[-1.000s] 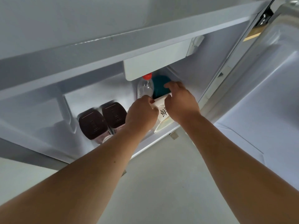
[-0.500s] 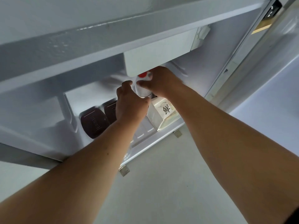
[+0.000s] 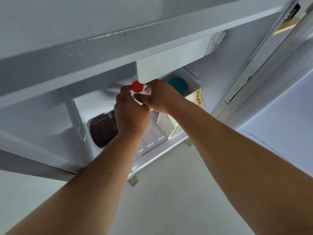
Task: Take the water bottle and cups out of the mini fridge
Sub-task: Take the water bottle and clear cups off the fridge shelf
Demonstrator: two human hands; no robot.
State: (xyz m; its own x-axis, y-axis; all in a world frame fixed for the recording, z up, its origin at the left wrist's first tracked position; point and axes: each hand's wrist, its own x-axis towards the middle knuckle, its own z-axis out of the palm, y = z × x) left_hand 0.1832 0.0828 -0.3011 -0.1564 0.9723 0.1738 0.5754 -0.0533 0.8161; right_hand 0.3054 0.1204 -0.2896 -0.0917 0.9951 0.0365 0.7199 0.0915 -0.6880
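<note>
Inside the open mini fridge (image 3: 220, 85), both hands hold a clear water bottle with a red cap (image 3: 137, 86). My left hand (image 3: 130, 111) wraps the bottle's body from the left and my right hand (image 3: 157, 97) grips it near the neck from the right. Most of the bottle is hidden by my fingers. A dark brown-lidded cup (image 3: 103, 131) stands at the left on the fridge floor, and a second one behind my left hand is mostly hidden. A teal-lidded container (image 3: 177, 84) sits at the back right.
A white bag of bread with a yellow label (image 3: 169, 128) stands right of my hands on the fridge floor. A white compartment box (image 3: 171, 63) hangs just above the bottle cap. The fridge door (image 3: 279, 107) is swung open at right. Pale floor lies below.
Both hands left the bread bag and took hold of the water bottle. The bottle has since come forward and its red cap now shows below the box.
</note>
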